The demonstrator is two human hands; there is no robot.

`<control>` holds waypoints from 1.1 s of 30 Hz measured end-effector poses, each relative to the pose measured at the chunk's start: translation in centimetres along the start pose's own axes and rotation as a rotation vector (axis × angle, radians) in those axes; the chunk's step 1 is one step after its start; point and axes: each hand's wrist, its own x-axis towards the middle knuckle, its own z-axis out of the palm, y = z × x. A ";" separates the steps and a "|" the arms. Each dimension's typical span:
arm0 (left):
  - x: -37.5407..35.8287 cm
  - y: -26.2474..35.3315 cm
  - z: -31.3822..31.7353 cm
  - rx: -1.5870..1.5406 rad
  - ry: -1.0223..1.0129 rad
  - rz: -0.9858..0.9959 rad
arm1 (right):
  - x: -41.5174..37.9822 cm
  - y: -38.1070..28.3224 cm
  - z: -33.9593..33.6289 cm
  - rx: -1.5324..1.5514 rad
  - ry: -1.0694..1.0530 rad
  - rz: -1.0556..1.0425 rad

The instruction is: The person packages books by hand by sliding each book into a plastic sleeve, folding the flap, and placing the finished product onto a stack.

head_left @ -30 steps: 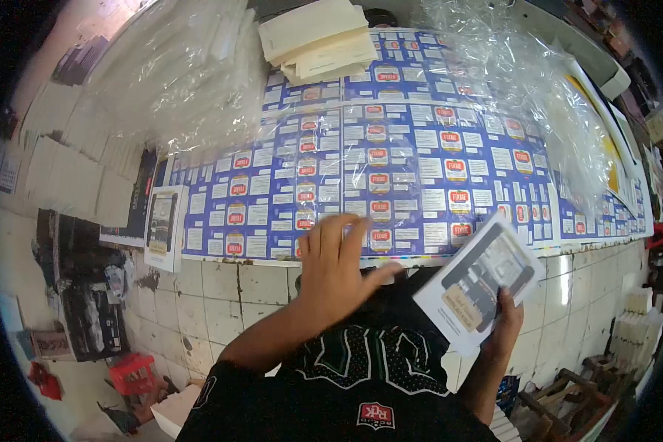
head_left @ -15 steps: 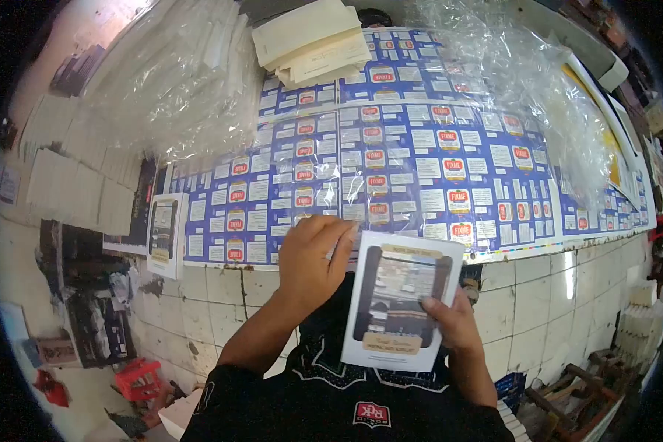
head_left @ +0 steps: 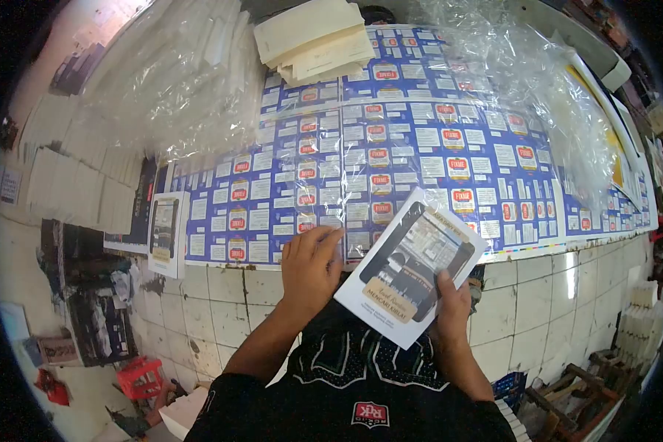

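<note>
A white book (head_left: 412,265) with a dark photo and a tan label on its cover is tilted in front of my body. My right hand (head_left: 453,309) is closed on its lower right side, thumb on the cover. Left of the book, my left hand (head_left: 311,269) is at the table's front edge with its fingers bent and pressed together. What is between those fingers is too hard to make out. Shiny clear plastic (head_left: 331,180) lies on the blue printed sheet just beyond this hand.
Clear plastic sleeves (head_left: 177,88) are heaped at the back left, with more crumpled plastic (head_left: 523,88) at the right. Cream papers (head_left: 313,40) lie at the back. A similar book (head_left: 164,228) sits at the left edge, near stacked white blocks (head_left: 81,188).
The book in my right hand has turned clockwise and moved up slightly, and its cover print is clearer. My left hand has lowered a little, with its fingers bent more.
</note>
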 end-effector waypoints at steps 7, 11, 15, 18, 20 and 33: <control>-0.9 -0.8 1.2 0.004 0.228 -0.001 | 0.9 -0.6 1.5 0.051 0.051 0.013; -2.9 -1.7 1.3 -0.183 0.114 -0.199 | 1.0 -1.1 3.1 0.066 0.058 -0.010; -2.9 -1.2 -0.2 -0.294 0.058 -0.201 | 1.3 -0.8 2.7 0.081 0.046 0.025; -2.9 -0.4 -0.8 -0.346 0.033 -0.236 | 1.4 -0.7 2.9 0.075 0.051 0.015; -3.1 0.1 -1.0 -0.383 0.029 -0.296 | 1.5 -0.6 3.1 0.091 0.044 0.008; -3.2 2.2 -0.8 -1.491 0.163 -0.656 | 1.3 0.4 5.5 0.256 0.000 0.031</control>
